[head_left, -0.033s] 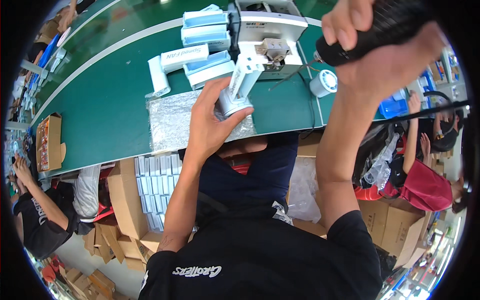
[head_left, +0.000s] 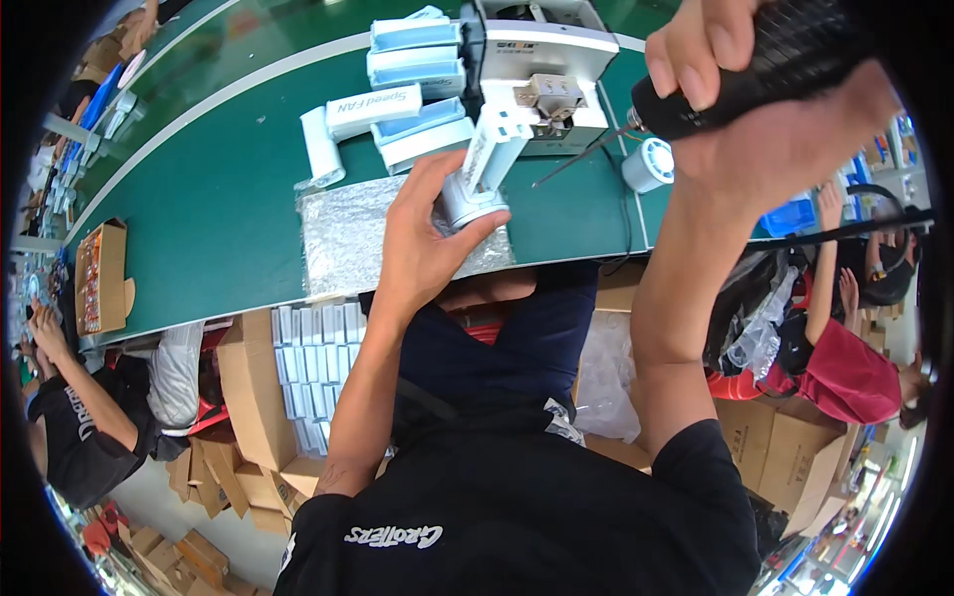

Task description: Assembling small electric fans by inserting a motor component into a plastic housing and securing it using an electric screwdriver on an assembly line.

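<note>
My left hand (head_left: pixel 422 228) is closed around the round base of a pale-blue plastic fan housing (head_left: pixel 490 159), which stands upright with its open frame toward the top. Beneath it lies a sheet of bubble wrap (head_left: pixel 348 233). My right hand (head_left: pixel 740 134) grips a black electric screwdriver (head_left: pixel 760 74), held up at the upper right. Its long thin bit slants down and left, the tip apart from the housing and just to its right. Behind the housing stands a white metal machine (head_left: pixel 547 50) with a small metal block on its front.
Several pale-blue plastic housings (head_left: pixel 417 74) lie left of the machine. A round white-and-blue part (head_left: pixel 649 165) stands right, near a dark cable. An open carton of similar parts (head_left: pixel 318 348) sits below the table edge. Other people work at both sides.
The scene has shifted slightly to the right in the picture. The screwdriver's bit shows more sharply; both hands keep their holds.
</note>
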`<state>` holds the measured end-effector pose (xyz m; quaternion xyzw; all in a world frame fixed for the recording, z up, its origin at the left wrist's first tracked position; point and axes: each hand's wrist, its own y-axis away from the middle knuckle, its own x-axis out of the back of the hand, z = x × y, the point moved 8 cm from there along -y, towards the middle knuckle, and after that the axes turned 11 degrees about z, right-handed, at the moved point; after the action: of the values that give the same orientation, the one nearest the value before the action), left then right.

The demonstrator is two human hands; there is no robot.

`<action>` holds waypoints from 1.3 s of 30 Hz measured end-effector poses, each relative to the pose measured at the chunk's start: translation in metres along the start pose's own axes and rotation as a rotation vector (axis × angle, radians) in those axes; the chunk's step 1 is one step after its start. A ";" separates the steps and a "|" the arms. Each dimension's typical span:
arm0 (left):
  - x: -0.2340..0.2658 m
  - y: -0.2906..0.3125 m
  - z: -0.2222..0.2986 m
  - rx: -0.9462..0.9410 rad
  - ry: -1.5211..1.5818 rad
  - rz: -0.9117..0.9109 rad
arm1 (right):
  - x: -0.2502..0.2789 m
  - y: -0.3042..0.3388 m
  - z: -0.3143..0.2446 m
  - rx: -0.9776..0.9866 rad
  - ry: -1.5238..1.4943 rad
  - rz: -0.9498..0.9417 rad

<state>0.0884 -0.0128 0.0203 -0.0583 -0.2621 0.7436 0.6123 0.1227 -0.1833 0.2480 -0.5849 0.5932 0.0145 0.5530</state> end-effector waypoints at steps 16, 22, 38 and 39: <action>0.005 0.003 -0.002 0.023 0.030 0.012 | -0.011 0.042 0.031 0.116 0.543 -0.008; 0.004 0.002 -0.002 0.020 0.096 0.016 | -0.015 0.043 0.038 0.204 0.131 -0.268; 0.002 0.001 -0.004 0.047 0.066 -0.021 | -0.011 0.037 0.063 -0.271 -0.328 -0.075; 0.003 0.001 -0.003 0.035 0.057 -0.019 | -0.012 0.038 0.065 -0.264 -0.345 -0.084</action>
<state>0.0882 -0.0094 0.0177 -0.0661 -0.2320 0.7404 0.6273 0.1338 -0.1195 0.2071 -0.6655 0.4578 0.1687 0.5649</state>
